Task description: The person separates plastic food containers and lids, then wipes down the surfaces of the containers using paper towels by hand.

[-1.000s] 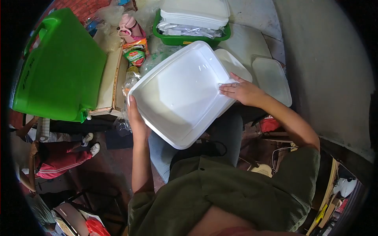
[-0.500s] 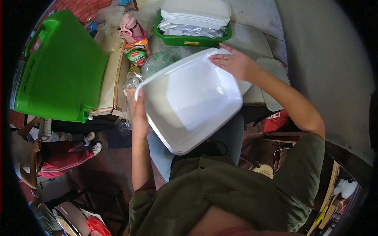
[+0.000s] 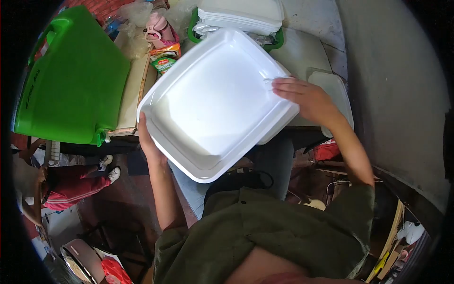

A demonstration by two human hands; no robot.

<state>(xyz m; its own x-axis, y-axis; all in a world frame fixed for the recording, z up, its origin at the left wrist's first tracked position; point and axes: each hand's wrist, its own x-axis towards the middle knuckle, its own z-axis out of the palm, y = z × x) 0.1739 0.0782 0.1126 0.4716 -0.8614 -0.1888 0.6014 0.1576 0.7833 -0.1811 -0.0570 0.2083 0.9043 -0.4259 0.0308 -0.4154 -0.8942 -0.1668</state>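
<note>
one white tray (image 3: 203, 104), wiping apparently unfinished: left hand (image 3: 152, 146) clasps left rim (image 3: 143, 102); right hand (image 3: 312, 99), fingers extended, holds wad (image 3: 268, 84) inside.

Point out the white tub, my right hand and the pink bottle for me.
White tub (image 3: 205, 102): head view, on its bare inner floor.
Right hand (image 3: 313, 98): head view, on the back of the hand.
Pink bottle (image 3: 163, 32): head view, on its side.
</note>
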